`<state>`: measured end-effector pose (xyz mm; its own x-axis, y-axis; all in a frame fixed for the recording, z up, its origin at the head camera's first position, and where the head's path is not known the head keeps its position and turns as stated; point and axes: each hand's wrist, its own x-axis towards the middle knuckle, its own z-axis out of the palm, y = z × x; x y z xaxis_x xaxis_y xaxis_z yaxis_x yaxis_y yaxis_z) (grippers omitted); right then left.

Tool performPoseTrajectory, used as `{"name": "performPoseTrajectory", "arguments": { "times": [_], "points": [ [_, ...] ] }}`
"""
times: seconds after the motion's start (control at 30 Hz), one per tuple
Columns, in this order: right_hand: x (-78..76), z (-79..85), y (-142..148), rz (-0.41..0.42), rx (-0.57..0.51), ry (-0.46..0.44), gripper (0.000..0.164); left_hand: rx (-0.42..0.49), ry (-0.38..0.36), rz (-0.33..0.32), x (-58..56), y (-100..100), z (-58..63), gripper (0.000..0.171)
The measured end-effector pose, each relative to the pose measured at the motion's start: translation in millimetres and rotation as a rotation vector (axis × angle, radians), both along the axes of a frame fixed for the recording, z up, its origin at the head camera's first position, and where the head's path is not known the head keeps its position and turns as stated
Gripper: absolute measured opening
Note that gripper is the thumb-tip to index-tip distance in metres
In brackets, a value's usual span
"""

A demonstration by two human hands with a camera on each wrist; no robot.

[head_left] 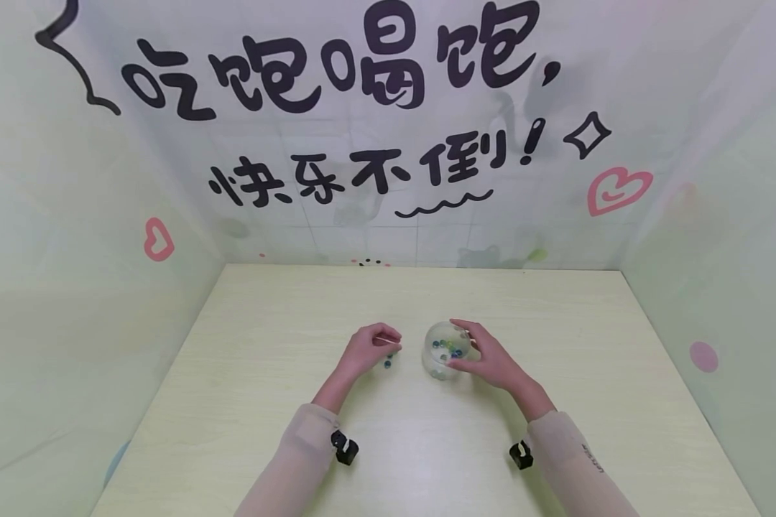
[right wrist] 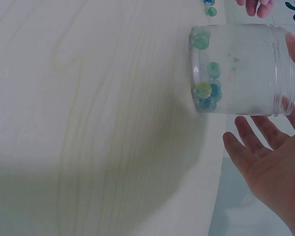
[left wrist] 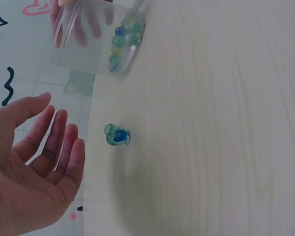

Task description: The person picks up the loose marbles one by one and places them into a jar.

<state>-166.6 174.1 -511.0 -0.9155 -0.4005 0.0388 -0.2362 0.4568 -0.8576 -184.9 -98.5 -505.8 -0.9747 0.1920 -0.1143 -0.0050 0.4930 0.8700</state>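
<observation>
A clear jar (head_left: 432,359) stands upright on the table with several blue, green and yellow marbles (right wrist: 206,96) at its bottom. My right hand (head_left: 491,359) holds it near the mouth, thumb on the near side and index finger on the far side. The other right fingers (right wrist: 246,142) stick out loosely beside the jar. To the left of the jar, my left hand (head_left: 368,350) hovers over a small cluster of marbles (left wrist: 117,135) on the table. Its fingers (left wrist: 54,140) are loosely bent, apart from the thumb, and no marble shows between them.
The pale wood-grain table (head_left: 427,445) reaches back to a white printed cloth (head_left: 388,237) with black lettering. Similar cloth walls stand to the left and right. A black clip (head_left: 345,448) sits on the left sleeve, another black clip (head_left: 521,455) on the right.
</observation>
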Motion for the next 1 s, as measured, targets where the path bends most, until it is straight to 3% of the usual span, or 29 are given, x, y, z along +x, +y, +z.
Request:
{"name": "performPoseTrajectory", "arguments": {
  "times": [0.37, 0.63, 1.0],
  "points": [
    [-0.6, -2.9, 1, 0.003, 0.003, 0.008, 0.078, -0.044, -0.021, 0.015, 2.6, -6, -5.3, 0.016],
    [-0.1, -3.1, 1, -0.003, 0.019, 0.003, 0.079, -0.136, -0.012, 0.018, 5.3, -10, -9.9, 0.010],
    [-0.2, -3.0, 1, -0.008, 0.028, 0.010, 0.079, -0.237, 0.022, -0.022, 11.7, -13, -11.4, 0.009]
  ]
}}
